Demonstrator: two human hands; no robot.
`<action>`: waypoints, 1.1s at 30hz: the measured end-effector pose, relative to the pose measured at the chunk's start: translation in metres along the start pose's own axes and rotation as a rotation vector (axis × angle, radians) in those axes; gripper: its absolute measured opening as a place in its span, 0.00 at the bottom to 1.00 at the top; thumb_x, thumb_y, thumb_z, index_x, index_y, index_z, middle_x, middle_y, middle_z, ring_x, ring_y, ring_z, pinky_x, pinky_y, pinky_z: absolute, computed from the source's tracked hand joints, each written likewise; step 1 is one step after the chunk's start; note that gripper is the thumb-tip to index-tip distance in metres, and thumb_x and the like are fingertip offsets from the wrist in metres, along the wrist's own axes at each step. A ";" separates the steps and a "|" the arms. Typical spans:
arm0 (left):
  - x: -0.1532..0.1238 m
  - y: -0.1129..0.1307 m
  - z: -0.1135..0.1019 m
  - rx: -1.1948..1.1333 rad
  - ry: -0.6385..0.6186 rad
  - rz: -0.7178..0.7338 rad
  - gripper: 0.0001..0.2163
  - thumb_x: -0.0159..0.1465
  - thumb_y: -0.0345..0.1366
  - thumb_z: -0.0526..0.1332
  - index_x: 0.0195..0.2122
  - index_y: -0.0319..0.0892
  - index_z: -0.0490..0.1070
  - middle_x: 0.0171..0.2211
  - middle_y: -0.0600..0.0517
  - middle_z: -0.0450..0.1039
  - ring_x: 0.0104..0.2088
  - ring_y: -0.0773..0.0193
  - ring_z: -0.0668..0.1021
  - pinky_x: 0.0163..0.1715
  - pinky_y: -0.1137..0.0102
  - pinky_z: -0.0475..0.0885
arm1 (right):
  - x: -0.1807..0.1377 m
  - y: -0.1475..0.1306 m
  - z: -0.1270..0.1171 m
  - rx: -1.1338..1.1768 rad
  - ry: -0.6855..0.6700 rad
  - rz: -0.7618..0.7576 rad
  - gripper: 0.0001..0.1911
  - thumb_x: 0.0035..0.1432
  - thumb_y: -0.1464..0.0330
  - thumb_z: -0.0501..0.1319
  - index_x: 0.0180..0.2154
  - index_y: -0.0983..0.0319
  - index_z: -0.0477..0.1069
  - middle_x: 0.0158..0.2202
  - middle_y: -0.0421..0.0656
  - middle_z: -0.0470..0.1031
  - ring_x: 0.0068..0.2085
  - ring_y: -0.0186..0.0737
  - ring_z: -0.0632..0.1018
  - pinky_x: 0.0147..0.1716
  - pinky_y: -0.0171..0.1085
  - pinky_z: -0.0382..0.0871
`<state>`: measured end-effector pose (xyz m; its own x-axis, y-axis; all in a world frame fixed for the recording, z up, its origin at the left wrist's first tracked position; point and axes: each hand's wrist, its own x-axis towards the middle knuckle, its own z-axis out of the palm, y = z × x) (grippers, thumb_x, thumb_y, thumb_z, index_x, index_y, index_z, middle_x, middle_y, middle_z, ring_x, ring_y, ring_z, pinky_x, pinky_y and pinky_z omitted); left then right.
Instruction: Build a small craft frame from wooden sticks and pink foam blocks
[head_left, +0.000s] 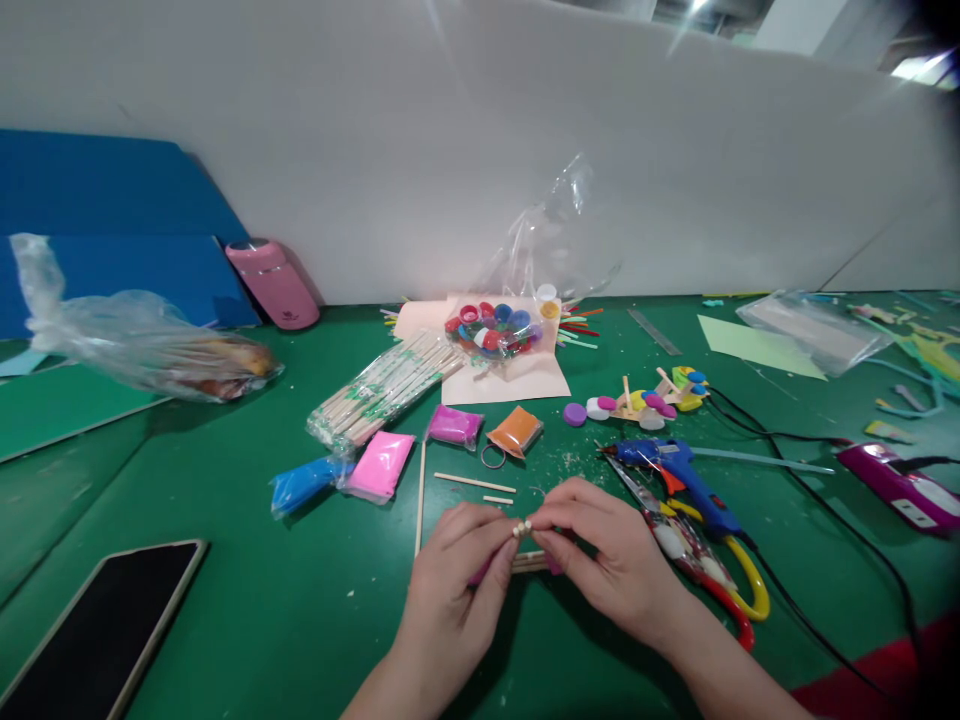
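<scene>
Thumb and fingers of my left hand (465,565) pinch some short wooden stick pieces (522,528) from the left, with their pale cut ends showing. My right hand (600,550) is closed on the same pieces from the right. Just below them, between the hands, lie longer wooden sticks (529,563) with magenta bits at both ends, mostly covered by my fingers. Beyond my hands a loose wooden stick (474,483) and a short piece (498,500) rest on the green table (300,620). Another stick (421,498) lies to the left.
A blue glue gun (682,470) and scissors (739,600) lie close on the right, with a black cable. Clay packets (381,467), bagged sticks (386,390) and bottle caps (495,325) are farther back. A phone (105,630) lies left; a pink flask (276,285) leans behind.
</scene>
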<state>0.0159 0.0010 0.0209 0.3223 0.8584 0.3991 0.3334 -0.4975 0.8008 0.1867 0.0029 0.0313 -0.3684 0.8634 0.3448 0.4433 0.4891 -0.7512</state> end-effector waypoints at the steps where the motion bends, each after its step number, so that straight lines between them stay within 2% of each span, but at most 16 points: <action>1: 0.000 0.000 0.000 0.001 -0.004 -0.002 0.08 0.59 0.24 0.54 0.30 0.39 0.72 0.30 0.47 0.71 0.31 0.63 0.73 0.31 0.70 0.69 | 0.000 0.000 0.000 0.001 -0.002 -0.001 0.08 0.56 0.75 0.55 0.37 0.62 0.71 0.32 0.43 0.69 0.34 0.33 0.71 0.33 0.32 0.66; 17: 0.001 0.001 -0.002 -0.025 -0.016 -0.031 0.08 0.59 0.25 0.54 0.27 0.38 0.72 0.30 0.46 0.71 0.32 0.63 0.73 0.32 0.71 0.68 | 0.002 -0.001 0.001 0.005 -0.002 -0.010 0.09 0.56 0.75 0.55 0.37 0.63 0.72 0.32 0.43 0.69 0.34 0.33 0.71 0.33 0.31 0.65; 21: 0.002 0.001 -0.002 -0.138 0.002 -0.169 0.07 0.59 0.27 0.55 0.26 0.38 0.71 0.27 0.49 0.70 0.28 0.66 0.73 0.28 0.74 0.67 | 0.001 0.001 -0.001 0.025 0.022 0.009 0.10 0.56 0.75 0.55 0.40 0.62 0.71 0.35 0.44 0.69 0.36 0.34 0.71 0.34 0.32 0.66; 27: 0.005 -0.003 -0.003 -0.301 0.117 -0.393 0.05 0.56 0.31 0.59 0.24 0.39 0.72 0.24 0.52 0.70 0.26 0.67 0.72 0.26 0.76 0.67 | 0.000 0.007 -0.004 0.031 0.060 0.081 0.11 0.57 0.74 0.54 0.41 0.61 0.70 0.35 0.44 0.70 0.36 0.36 0.71 0.35 0.33 0.66; 33: 0.004 -0.004 -0.001 -0.414 0.173 -0.487 0.04 0.54 0.31 0.61 0.24 0.39 0.74 0.24 0.52 0.71 0.26 0.66 0.72 0.25 0.76 0.67 | -0.001 0.005 0.004 0.052 0.014 0.093 0.11 0.57 0.73 0.54 0.42 0.61 0.70 0.36 0.44 0.69 0.36 0.35 0.71 0.35 0.33 0.66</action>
<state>0.0150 0.0068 0.0200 0.0620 0.9980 -0.0136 0.0256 0.0120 0.9996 0.1865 0.0039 0.0248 -0.3162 0.9066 0.2794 0.4322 0.3999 -0.8083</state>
